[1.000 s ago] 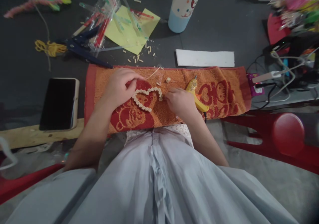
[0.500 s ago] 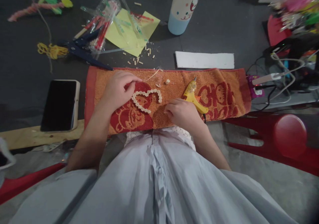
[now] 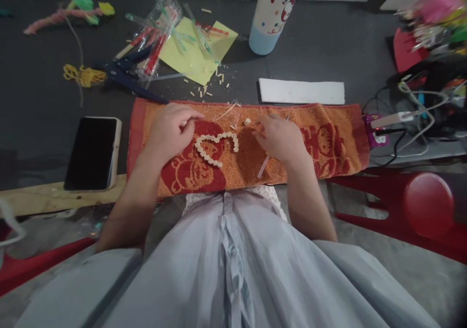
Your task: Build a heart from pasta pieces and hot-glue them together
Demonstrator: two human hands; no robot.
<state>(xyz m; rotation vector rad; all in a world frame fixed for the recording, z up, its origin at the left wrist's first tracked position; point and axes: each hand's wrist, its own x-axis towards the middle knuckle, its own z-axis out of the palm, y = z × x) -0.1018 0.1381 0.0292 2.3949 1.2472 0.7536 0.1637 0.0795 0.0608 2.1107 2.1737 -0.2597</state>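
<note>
An unfinished-looking heart outline (image 3: 208, 157) made of small cream pieces lies on the orange and red towel (image 3: 248, 172), with a gap on its right side. My left hand (image 3: 171, 128) rests on the towel at the heart's upper left, thumb and forefinger apart. My right hand (image 3: 282, 138) is right of the heart, fingers spread, its fingertips close to a small cream cluster (image 3: 247, 121). Beneath that hand the yellow glue gun is mostly hidden; a clear glue stick (image 3: 263, 166) sticks out below. A thin pale strip (image 3: 226, 111) lies near the towel's top edge.
Dark blue pliers-like tool (image 3: 133, 82), yellow paper (image 3: 182, 55) with wrapped sticks and cut bits lie behind the towel. A bottle (image 3: 264, 36) and white strip (image 3: 302, 92) stand farther right. Phone (image 3: 93, 153) at left; cables and a purple power adapter (image 3: 375, 131) at right.
My right hand has moved up and slightly right, from the towel's lower middle to over the glue gun, beside the cream cluster. My left hand has barely moved. The view has shifted slightly.
</note>
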